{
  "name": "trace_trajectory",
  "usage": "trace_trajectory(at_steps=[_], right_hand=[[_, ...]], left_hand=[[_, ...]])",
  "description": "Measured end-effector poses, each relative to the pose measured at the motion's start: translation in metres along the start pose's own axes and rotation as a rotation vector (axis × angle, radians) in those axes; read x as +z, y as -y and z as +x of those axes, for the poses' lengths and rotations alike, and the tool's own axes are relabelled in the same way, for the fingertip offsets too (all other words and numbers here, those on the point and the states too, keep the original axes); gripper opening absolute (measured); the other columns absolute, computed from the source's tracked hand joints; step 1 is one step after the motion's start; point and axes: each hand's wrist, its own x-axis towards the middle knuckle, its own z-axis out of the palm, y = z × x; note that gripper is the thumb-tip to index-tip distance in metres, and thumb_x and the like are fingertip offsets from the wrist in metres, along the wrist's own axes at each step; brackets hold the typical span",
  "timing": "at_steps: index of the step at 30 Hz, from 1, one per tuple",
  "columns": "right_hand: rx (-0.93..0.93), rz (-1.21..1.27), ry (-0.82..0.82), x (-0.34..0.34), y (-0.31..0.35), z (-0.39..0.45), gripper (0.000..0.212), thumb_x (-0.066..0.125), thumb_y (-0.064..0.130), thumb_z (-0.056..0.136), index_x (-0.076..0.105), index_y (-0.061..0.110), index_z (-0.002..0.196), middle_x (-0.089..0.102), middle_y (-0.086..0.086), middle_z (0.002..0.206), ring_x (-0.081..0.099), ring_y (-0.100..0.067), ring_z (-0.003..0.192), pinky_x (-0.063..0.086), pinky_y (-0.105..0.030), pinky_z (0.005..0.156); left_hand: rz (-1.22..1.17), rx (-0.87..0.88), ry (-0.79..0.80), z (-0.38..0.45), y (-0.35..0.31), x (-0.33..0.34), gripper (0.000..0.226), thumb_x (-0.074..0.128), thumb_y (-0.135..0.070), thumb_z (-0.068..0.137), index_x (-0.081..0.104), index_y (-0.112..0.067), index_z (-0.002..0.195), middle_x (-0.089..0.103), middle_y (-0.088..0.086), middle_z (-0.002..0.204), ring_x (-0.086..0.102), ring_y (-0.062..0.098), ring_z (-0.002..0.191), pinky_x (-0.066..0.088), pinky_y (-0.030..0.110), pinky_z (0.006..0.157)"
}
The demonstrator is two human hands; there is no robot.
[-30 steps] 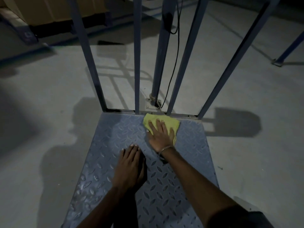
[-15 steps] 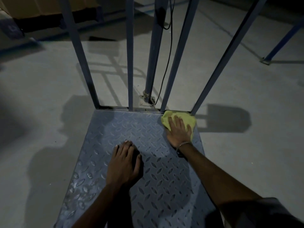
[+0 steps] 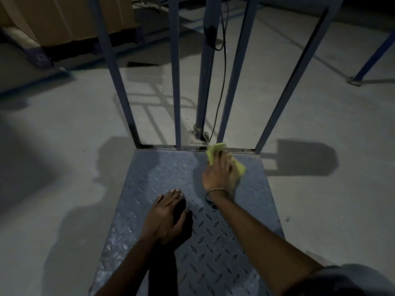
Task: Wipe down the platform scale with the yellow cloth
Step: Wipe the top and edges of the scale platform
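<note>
Currently right hand (image 3: pixel 220 174) presses yellow cloth (image 3: pixel 214 151) against platform scale (image 3: pixel 235 231) at its far edge; fingers blurred, state unclear. Left hand (image 3: pixel 167 214) rests flat mid-platform, fingers together.
</note>
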Motion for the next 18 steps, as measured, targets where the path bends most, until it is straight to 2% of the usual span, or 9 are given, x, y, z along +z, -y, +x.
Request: trace_trajectory(at_steps=[2,3,4,7,10,12,14,18], right_hand=[[-0.172,0.11,0.094,0.022,0.06,-0.016,0.064,0.041,0.032,0.106,0.016,0.018,0.163,0.013,-0.007,0.171,0.009,-0.027,0.159,0.01,-0.052,0.126],[-0.264,0.143,0.182,0.035,0.089,-0.022,0.061,0.04,0.032,0.107,0.019,0.018,0.162,0.017,-0.008,0.17,0.013,-0.027,0.158,0.012,-0.051,0.126],[-0.357,0.146,0.284,0.05,0.114,-0.029,0.059,0.038,0.034,0.108,0.02,0.021,0.162,0.019,-0.007,0.17,0.014,-0.027,0.158,0.012,-0.051,0.125],[-0.576,-0.005,0.52,0.092,0.159,-0.045,0.056,0.03,0.045,0.107,0.015,0.042,0.161,0.004,0.003,0.172,-0.003,-0.019,0.159,-0.002,-0.054,0.125],[-0.639,-0.116,0.526,0.105,0.161,-0.048,0.054,0.026,0.05,0.107,0.014,0.047,0.16,-0.005,0.007,0.172,-0.01,-0.014,0.158,-0.007,-0.049,0.123],[-0.681,-0.16,0.461,0.1,0.145,-0.044,0.055,0.029,0.047,0.107,0.012,0.05,0.159,-0.003,0.008,0.172,-0.007,-0.014,0.158,-0.005,-0.048,0.124],[-0.635,-0.154,0.397,0.091,0.115,-0.038,0.057,0.031,0.047,0.106,0.011,0.048,0.16,-0.004,0.008,0.172,-0.006,-0.016,0.159,-0.005,-0.049,0.125],[-0.243,-0.137,0.277,0.063,0.057,-0.03,0.065,0.027,0.054,0.104,0.0,0.043,0.162,-0.013,0.005,0.171,-0.012,-0.021,0.158,-0.007,-0.053,0.125]], left_hand=[[0.11,-0.012,-0.021,-0.02,0.014,-0.017,0.044,0.053,-0.037,0.094,0.072,-0.008,0.121,0.073,0.011,0.125,0.071,0.032,0.112,0.042,0.038,0.102],[0.135,-0.072,-0.065,-0.034,0.019,-0.024,0.038,0.055,-0.032,0.091,0.072,-0.008,0.115,0.073,0.012,0.118,0.07,0.034,0.105,0.045,0.039,0.093],[0.152,-0.15,-0.119,-0.049,0.025,-0.028,0.035,0.057,-0.027,0.09,0.071,-0.008,0.115,0.072,0.013,0.119,0.068,0.035,0.106,0.046,0.041,0.09],[0.222,-0.231,-0.207,-0.07,0.042,-0.022,0.039,0.052,-0.023,0.093,0.069,-0.004,0.123,0.068,0.017,0.127,0.064,0.038,0.115,0.052,0.047,0.093],[0.242,-0.32,-0.222,-0.068,0.049,-0.012,0.044,0.047,-0.02,0.094,0.064,0.001,0.129,0.066,0.02,0.125,0.064,0.04,0.111,0.052,0.049,0.093],[0.239,-0.345,-0.242,-0.068,0.051,-0.011,0.051,0.043,-0.022,0.096,0.061,0.004,0.137,0.063,0.023,0.137,0.061,0.042,0.125,0.052,0.053,0.102],[0.23,-0.375,-0.23,-0.07,0.05,-0.01,0.053,0.042,-0.025,0.1,0.058,0.001,0.144,0.057,0.021,0.15,0.053,0.038,0.139,0.048,0.054,0.112],[0.194,-0.419,-0.209,-0.064,0.038,-0.015,0.055,0.04,-0.032,0.105,0.054,-0.004,0.151,0.049,0.016,0.16,0.044,0.031,0.15,0.037,0.048,0.123]])
